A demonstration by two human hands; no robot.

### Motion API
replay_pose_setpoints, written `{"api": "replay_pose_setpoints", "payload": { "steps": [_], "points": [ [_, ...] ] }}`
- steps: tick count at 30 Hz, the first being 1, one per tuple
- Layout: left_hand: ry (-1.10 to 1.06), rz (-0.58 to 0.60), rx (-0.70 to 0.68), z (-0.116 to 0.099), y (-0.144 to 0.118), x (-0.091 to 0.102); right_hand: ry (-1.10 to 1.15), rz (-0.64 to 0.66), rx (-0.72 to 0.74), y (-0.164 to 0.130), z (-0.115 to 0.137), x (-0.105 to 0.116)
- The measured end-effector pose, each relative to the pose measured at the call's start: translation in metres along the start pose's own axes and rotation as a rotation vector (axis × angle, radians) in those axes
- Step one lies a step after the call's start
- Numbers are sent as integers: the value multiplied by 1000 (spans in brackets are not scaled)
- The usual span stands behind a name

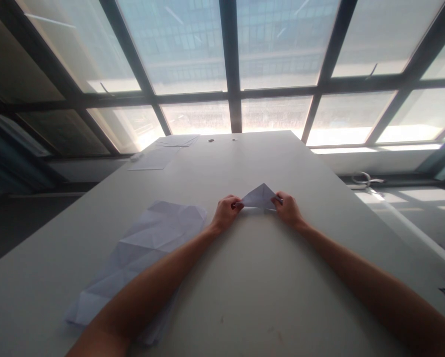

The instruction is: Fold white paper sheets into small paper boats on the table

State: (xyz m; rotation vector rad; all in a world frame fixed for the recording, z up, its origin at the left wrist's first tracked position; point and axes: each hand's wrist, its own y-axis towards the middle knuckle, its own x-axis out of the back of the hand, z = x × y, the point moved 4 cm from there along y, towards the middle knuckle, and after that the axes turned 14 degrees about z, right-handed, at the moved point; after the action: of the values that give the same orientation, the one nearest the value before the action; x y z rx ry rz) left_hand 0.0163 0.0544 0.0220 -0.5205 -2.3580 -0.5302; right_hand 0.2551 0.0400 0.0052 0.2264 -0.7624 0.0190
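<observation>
A small folded sheet of white paper [260, 196], peaked at the top like a triangle, is held just above the tabletop. My left hand [226, 212] pinches its left corner between thumb and fingers. At the opposite corner, my right hand [286, 208] is closed on the same paper. A crease runs down from the peak. Under and beside my left forearm lies a large creased white sheet [144, 243], partly hidden by the arm.
The long white table [252, 287] reaches toward a row of windows. Flat white papers [153, 158] lie at its far left, and a small round hole [211, 141] shows near the far edge. A white cable [363, 179] lies beyond the right side.
</observation>
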Motion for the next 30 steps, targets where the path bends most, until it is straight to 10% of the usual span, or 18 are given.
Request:
{"api": "replay_pose_setpoints", "payload": {
  "steps": [30],
  "points": [
    [-161,-20,130,10,2,4,25,3,7,1,-1,-1]
  ]
}}
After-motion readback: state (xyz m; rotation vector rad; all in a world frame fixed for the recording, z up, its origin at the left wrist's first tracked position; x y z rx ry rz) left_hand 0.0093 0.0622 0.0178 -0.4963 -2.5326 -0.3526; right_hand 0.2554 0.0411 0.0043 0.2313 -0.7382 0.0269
